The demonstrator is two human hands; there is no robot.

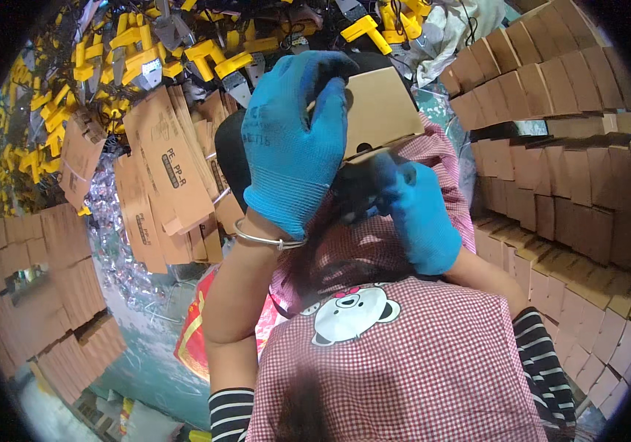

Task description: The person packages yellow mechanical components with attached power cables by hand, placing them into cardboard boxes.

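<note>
Both your hands are up over your lap, in blue coated gloves. Your left hand (293, 144) curls over the top left edge of a small brown cardboard box (378, 110), fingers clenched on the board. Your right hand (419, 214) sits below and to the right, fingertips closed on a dark item (360, 191) at the box's lower edge; can't tell what the item is, nor whether it is inside the box or just against it.

Handling, by my judgement: box is light, thin board, stiff along the folds but will crush or crease if you squeeze a flat face. Best hold is at corners and folded edges, as your left does now. Glove coating should give enough grip; board isn't slippery.

Surroundings: flat unfolded cartons (164, 173) lie in a heap to your left, near a pile of yellow-handled tools (135, 48) at top. Rows of closed boxes (566, 155) stack along your right side. Checked apron (404, 353) covers your lap, metal bangle (264, 239) on left wrist.
</note>
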